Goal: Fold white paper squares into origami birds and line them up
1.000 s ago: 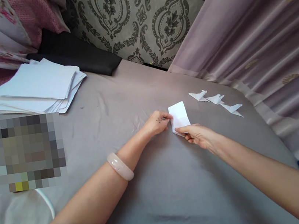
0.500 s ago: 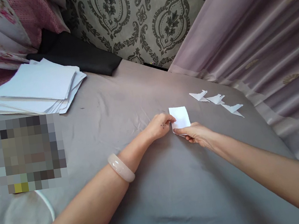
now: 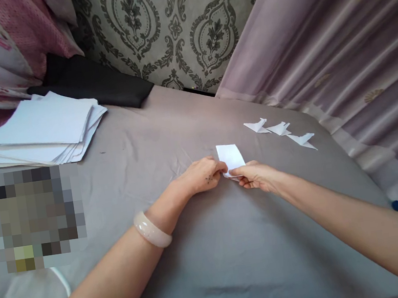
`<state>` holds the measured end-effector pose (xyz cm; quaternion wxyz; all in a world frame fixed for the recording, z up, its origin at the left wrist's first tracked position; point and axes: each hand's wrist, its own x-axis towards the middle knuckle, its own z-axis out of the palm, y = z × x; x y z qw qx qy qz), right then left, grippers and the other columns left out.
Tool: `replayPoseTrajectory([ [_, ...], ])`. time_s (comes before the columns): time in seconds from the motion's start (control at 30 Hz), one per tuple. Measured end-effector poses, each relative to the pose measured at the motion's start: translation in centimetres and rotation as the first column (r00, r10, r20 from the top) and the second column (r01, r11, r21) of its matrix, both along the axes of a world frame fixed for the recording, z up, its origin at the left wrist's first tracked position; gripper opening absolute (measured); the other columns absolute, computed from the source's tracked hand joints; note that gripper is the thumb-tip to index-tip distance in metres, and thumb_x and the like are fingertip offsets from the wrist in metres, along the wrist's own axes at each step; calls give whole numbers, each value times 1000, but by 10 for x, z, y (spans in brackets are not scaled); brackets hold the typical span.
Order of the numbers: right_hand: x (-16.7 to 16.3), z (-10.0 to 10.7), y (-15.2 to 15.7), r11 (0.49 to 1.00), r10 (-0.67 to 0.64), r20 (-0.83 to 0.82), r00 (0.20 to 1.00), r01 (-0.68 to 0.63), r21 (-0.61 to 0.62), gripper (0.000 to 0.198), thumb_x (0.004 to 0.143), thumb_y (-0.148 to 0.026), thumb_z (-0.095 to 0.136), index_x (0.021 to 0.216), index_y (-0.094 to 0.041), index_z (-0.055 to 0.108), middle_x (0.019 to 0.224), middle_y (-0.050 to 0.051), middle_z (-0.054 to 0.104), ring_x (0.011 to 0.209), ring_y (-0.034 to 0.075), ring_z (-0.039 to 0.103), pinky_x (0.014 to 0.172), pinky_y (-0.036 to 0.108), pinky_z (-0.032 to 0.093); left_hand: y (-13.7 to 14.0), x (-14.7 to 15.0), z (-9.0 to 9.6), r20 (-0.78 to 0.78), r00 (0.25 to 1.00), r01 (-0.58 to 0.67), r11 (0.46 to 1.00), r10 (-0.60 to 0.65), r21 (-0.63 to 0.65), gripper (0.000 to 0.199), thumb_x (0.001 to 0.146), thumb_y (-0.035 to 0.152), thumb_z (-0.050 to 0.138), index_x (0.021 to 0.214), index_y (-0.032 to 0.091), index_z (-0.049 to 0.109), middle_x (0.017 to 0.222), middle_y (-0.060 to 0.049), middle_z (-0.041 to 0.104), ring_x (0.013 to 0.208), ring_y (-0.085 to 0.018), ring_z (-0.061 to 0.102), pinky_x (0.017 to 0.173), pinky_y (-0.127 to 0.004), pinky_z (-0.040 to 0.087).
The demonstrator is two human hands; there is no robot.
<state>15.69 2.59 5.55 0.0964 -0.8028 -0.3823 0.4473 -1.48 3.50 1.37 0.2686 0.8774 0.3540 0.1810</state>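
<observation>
A small folded sheet of white paper (image 3: 231, 156) is held between my two hands, tilted a little over the grey bedsheet. My left hand (image 3: 208, 173), with a pale bangle (image 3: 152, 230) on the forearm, pinches the paper's lower left edge between thumb and index finger. From the right, my right hand (image 3: 256, 176) grips the lower right corner, its thumb lying on top and its fingers curled underneath. Beyond the paper, to the right, three folded white paper birds (image 3: 302, 141) lie in a slanting row. The underside of the held paper is mostly hidden.
A stack of white paper sheets (image 3: 43, 122) lies at the back left, beside a folded black cloth (image 3: 94, 87). A pixelated patch and a white cable (image 3: 61, 281) are at the left. Mauve curtains (image 3: 280, 44) hang along the right; patterned wallpaper (image 3: 174, 24) is behind.
My left hand has slid down the paper's left edge to its lower corner, close to my right thumb. The right hand keeps its grip. The whole view has shifted slightly.
</observation>
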Motion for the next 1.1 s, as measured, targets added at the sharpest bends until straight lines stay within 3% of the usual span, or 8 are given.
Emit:
replayPoseTrajectory([
  [0.1,8,2,-5,1000,-7,-56,998,8,21,14,70,-19,73,66,-15,61,53,-2,57,48,7,51,47,18,45,-4,-5,-1,-11,998,67,996,-66,57,43,79,3,42,105,23,71,83,-6,70,97,-22,61,73,-26,48],
  [0.37,38,-5,-21,996,-6,-97,995,14,86,19,74,-24,72,61,-14,63,50,0,57,45,6,48,40,15,37,-12,-5,-3,-89,983,178,955,-161,239,42,83,2,40,109,19,69,119,-6,67,103,-22,55,90,-32,47],
  [0.53,51,-10,-31,987,30,-67,997,-19,159,17,74,-28,72,65,-15,66,45,-3,52,43,7,46,41,17,35,-16,2,-2,-150,977,191,943,-155,272,38,83,3,39,105,15,68,115,-9,65,102,-22,55,90,-32,48],
  [0.7,55,-22,-38,961,98,-2,995,-94,260,19,74,-32,69,63,-17,65,44,-3,52,45,10,48,44,20,35,-21,7,1,-239,962,195,939,-128,283,40,86,6,39,116,15,63,107,-9,65,98,-22,56,86,-33,48],
  [0.97,64,-39,-50,868,112,171,979,-180,463,15,74,-33,66,66,-20,68,64,1,66,62,16,59,57,26,41,-20,7,-8,-317,942,221,914,-110,341,47,90,8,38,131,23,57,106,-8,61,91,-22,50,83,-35,46],
  [1.03,61,-41,-57,832,89,201,976,-184,524,15,80,-29,59,77,-19,69,73,3,68,68,17,61,65,28,45,-19,7,-10,-314,943,217,917,-109,335,49,89,6,39,131,25,56,106,-8,60,92,-22,50,83,-34,46],
  [1.1,54,-44,-66,772,49,240,969,-189,607,25,89,-24,46,101,-16,67,97,8,68,86,19,62,80,31,46,-19,8,-9,-310,944,214,920,-109,329,50,89,5,39,130,26,57,106,-8,60,92,-21,50,83,-34,47],
])
